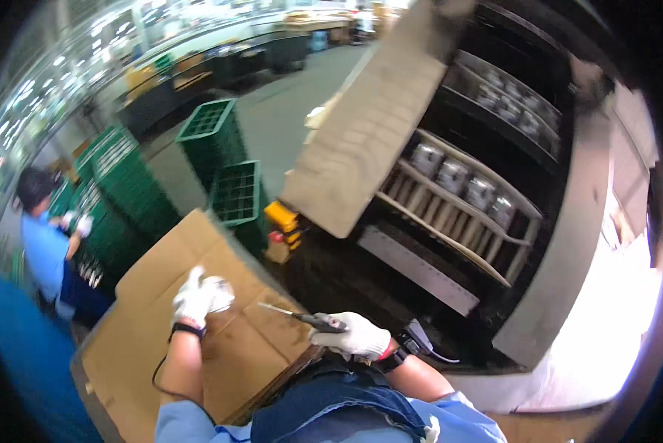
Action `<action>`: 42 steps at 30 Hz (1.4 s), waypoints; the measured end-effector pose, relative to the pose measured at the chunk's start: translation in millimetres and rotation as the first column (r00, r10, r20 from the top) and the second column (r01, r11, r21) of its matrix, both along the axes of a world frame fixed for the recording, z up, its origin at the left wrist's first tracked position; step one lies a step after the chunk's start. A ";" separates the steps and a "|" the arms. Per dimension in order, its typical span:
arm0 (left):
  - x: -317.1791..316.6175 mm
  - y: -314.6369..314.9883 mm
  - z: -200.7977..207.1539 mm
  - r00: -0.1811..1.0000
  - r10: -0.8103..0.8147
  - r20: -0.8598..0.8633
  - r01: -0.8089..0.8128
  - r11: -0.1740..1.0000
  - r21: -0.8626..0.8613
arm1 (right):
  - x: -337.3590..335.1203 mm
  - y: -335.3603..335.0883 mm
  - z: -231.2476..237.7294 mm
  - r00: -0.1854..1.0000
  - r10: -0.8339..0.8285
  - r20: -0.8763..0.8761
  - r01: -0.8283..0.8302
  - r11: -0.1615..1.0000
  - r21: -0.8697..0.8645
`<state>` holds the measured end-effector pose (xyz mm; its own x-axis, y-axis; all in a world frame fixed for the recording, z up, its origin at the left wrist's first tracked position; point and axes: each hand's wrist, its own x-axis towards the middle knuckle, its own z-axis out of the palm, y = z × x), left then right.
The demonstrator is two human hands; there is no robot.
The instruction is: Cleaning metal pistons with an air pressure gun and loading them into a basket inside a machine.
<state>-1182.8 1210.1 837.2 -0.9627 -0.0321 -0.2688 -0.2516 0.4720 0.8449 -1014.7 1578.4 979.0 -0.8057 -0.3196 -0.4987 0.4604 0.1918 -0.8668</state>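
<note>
My left hand (192, 297), in a white glove, is closed on a round, shiny, silvery piece (219, 294) above a flattened cardboard sheet (154, 325). Whether the piece is metal or glass I cannot tell. My right hand (361, 337), also gloved in white, grips a hand tool with a black handle and a thin metal shaft (276, 308). Its tip points left toward the silvery piece, a short gap apart from it. The fingers of my right hand wrap round the handle and partly hide it.
On the right stands a large machine with a metal frame (372, 125); a slatted rack (449, 210) in it holds several shiny round pieces. Green crates (235, 196) stand beyond the cardboard. A co-worker in blue (45, 247) works at stacked crates on the left.
</note>
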 end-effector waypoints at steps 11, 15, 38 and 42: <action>-19.8 98.9 108.9 0.923 -0.322 -0.209 -0.014 0.516 -0.856 | 107.2 201.3 53.4 0.238 -0.907 -0.348 0.956 0.282 -0.079; -27.8 227.6 160.5 0.653 -0.552 -0.519 0.204 0.788 -0.581 | 142.0 241.8 50.5 0.022 -0.920 -0.391 1.000 0.015 0.020; -34.0 523.1 165.3 0.782 -0.532 -0.325 0.617 0.583 0.528 | 134.6 238.1 55.0 0.402 -0.907 -0.121 0.887 0.419 -0.194; -27.5 489.0 151.2 0.833 -0.528 -0.166 0.396 0.360 0.845 | 76.1 213.6 65.5 0.586 -0.802 -0.119 0.780 0.597 -0.186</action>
